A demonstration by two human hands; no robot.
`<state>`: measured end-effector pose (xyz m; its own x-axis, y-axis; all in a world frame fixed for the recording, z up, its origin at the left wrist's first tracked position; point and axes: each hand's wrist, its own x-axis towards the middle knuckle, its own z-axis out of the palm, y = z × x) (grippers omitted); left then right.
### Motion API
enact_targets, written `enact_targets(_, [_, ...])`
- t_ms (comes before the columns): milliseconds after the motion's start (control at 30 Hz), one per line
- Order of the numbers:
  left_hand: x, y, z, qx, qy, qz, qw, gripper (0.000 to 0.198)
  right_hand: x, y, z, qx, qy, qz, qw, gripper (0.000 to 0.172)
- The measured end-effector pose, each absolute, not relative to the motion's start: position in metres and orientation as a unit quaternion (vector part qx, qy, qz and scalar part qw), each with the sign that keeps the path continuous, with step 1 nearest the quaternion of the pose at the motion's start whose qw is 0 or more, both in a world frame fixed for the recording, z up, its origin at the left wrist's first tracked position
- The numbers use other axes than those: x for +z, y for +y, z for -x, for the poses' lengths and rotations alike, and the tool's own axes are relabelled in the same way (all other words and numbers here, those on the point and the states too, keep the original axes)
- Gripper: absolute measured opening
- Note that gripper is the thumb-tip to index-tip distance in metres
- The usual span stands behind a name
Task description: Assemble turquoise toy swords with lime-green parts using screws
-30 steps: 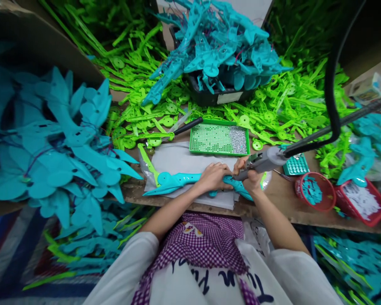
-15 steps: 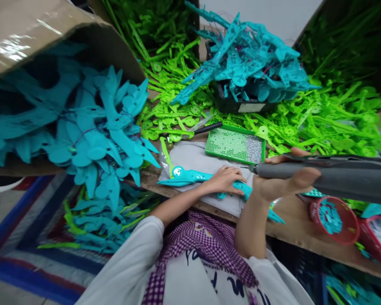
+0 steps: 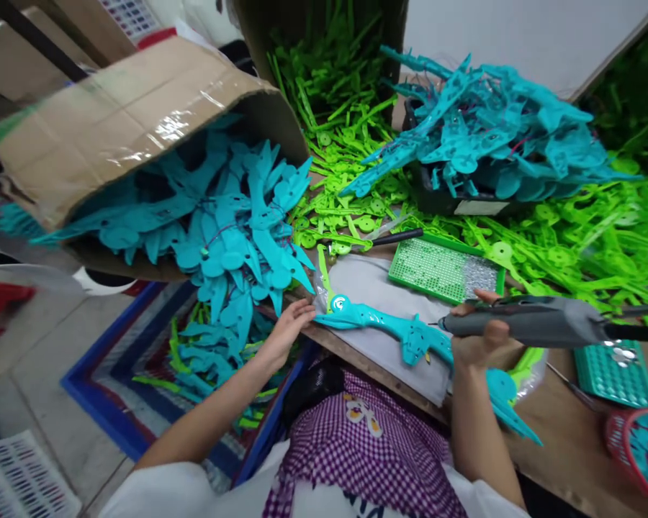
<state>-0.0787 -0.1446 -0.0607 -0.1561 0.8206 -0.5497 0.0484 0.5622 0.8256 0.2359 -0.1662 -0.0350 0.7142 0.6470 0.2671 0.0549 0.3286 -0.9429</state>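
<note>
A long teal plastic bow-shaped piece (image 3: 375,319) with a shiny round disc near its left end lies across a pale cloth (image 3: 367,277). Light-green arms stick out at both its ends. The fingers of my left hand (image 3: 291,325) are together at its pointed left tip, seemingly pinching it. My right hand (image 3: 480,345) is wrapped round a grey electric screwdriver (image 3: 534,321), whose thin bit points left, close above the teal piece's right half. Just behind the cloth sits a green perforated tray (image 3: 437,268), with small silvery screws heaped at its right end.
Teal pieces spill from a tipped cardboard box (image 3: 156,122) at left. Behind, a black bin (image 3: 453,198) overflows with wired teal parts among heaped green arms (image 3: 551,237). At right are a teal tray (image 3: 615,374) and a red basket (image 3: 621,439). A blue-rimmed crate (image 3: 119,403) stands below left.
My left hand has left the middle of the teal piece and moved to its left tip. The screwdriver stays near the piece in my right hand. The view has shifted left.
</note>
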Motion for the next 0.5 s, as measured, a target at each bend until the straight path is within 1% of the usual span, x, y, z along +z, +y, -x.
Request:
enact_targets(100, [-0.059, -0.132, 0.075, 0.291, 0.66, -0.313, 0.618, 0.059, -0.043, -0.167, -0.233, 0.224, -0.337, 0.536, 0.741, 0.065])
enact_targets(200, [-0.054, -0.128, 0.071, 0.27, 0.642, -0.314, 0.645, 0.045, -0.046, -0.177, -0.231, 0.232, -0.348, 0.546, 0.725, 0.068])
enact_targets(300, [-0.049, -0.126, 0.066, 0.24, 0.61, -0.258, 0.71, 0.033, -0.042, -0.184, -0.229, 0.204, -0.336, 0.536, 0.747, 0.065])
enact_targets(400, [-0.046, -0.125, 0.058, 0.198, 0.578, -0.223, 0.759, 0.032, -0.036, -0.186, -0.23, 0.202, -0.316, 0.524, 0.765, 0.064])
enact_targets(500, [-0.051, -0.124, 0.048, 0.189, 0.564, -0.237, 0.768, 0.031, -0.033, -0.184, -0.233, 0.2, -0.313, 0.524, 0.766, 0.065])
